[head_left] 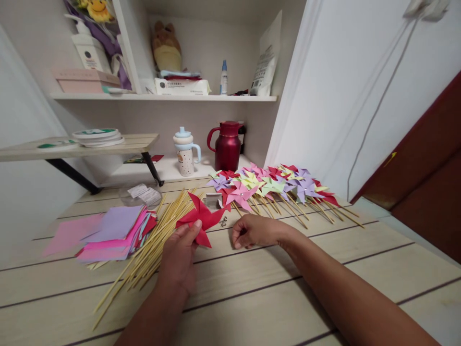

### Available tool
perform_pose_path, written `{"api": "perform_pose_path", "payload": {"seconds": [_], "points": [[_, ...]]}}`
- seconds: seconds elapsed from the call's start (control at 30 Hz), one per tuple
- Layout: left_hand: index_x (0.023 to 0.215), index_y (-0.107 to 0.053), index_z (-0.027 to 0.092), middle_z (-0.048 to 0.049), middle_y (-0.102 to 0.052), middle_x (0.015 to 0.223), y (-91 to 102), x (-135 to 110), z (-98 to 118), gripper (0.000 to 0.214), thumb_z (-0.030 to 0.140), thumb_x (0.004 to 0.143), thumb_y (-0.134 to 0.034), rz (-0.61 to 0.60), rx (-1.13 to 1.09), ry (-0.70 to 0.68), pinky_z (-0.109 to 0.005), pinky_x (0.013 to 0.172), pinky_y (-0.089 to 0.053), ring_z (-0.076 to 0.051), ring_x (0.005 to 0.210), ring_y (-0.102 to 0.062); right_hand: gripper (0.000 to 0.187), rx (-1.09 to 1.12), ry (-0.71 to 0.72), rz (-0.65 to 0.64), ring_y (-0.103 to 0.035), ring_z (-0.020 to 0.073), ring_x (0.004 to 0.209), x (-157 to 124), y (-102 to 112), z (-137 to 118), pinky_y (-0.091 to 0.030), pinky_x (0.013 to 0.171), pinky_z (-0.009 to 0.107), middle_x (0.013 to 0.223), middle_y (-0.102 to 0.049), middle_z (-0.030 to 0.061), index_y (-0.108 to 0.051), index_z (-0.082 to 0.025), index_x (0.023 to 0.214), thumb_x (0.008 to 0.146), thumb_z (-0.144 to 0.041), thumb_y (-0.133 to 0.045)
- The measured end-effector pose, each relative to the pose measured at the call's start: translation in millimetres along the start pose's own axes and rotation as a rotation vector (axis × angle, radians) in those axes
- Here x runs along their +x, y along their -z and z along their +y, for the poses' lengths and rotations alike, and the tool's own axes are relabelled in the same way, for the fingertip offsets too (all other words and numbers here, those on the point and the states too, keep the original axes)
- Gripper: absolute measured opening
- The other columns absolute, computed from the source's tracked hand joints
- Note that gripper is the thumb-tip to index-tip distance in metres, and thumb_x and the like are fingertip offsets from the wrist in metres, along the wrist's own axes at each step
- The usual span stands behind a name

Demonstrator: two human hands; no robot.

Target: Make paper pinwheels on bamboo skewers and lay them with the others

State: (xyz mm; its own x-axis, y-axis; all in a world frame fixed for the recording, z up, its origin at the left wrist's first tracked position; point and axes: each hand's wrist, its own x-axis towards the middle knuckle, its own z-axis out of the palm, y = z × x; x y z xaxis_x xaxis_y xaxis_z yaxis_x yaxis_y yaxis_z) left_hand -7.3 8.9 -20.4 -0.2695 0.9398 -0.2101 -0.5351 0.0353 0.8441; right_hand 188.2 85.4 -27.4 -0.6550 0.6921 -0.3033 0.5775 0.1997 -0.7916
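My left hand [180, 254] is closed on a red paper pinwheel [202, 215], with the thumb pressed near its centre. No stick shows on this pinwheel. To the right, my right hand [258, 231] is low over the table, its fingers curled into a pinch; whatever they hold, if anything, is hidden. Between the hands lie a few small metal pins [224, 221], just in front of a small open box [213, 201]. Behind my right hand, many finished pinwheels [305, 186] in red, pink, purple, yellow and green lie on wooden sticks.
Loose wooden sticks [153, 254] lie left of my left hand, beside stacked coloured paper squares [115, 223]. A clear plastic container [139, 196] sits behind the paper. A light-coloured cup [186, 161] and a red jug [227, 146] stand at the back, below a shelf [165, 97].
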Motion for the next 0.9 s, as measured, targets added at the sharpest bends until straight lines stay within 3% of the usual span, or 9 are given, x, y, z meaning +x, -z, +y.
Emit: {"api": "perform_pose_path", "payload": {"seconds": [0.4,0.7,0.9], "points": [[0.064,-0.074,0.016,0.0009,-0.070,0.062,-1.0,0.5,-2.0,0.008,0.015,0.060,-0.080,0.037,-0.003,-0.015,-0.019,0.062,-0.051,-0.011,0.061,-0.063,0.004,-0.124,-0.104,-0.072,-0.052,0.0086,0.048,-9.9,6.0,-11.8,-0.039,0.049,0.020,0.057,-0.060,-0.0047,-0.068,-0.017,0.066,0.068,-0.015,-0.070],[0.063,-0.073,0.015,0.0005,-0.071,0.061,-0.9,1.3,-4.0,0.013,0.019,0.055,-0.083,0.036,0.009,0.001,-0.021,0.062,-0.050,-0.011,0.060,-0.063,0.004,-0.031,-0.098,-0.030,-0.053,0.0073,0.048,-6.7,3.6,-3.3,-0.039,0.046,0.017,0.059,-0.060,-0.0050,-0.066,-0.017,0.069,0.067,-0.016,-0.070],[0.061,-0.073,0.014,0.0004,-0.070,0.059,-1.5,-0.3,-4.3,0.012,0.020,0.055,-0.082,0.017,0.009,0.010,-0.019,0.062,-0.050,-0.009,0.058,-0.061,0.016,0.042,-0.104,-0.028,-0.051,0.0075,0.046,-3.0,2.0,2.9,-0.035,0.040,0.016,0.057,-0.059,-0.0057,-0.060,-0.018,0.068,0.062,-0.020,-0.076]]}}
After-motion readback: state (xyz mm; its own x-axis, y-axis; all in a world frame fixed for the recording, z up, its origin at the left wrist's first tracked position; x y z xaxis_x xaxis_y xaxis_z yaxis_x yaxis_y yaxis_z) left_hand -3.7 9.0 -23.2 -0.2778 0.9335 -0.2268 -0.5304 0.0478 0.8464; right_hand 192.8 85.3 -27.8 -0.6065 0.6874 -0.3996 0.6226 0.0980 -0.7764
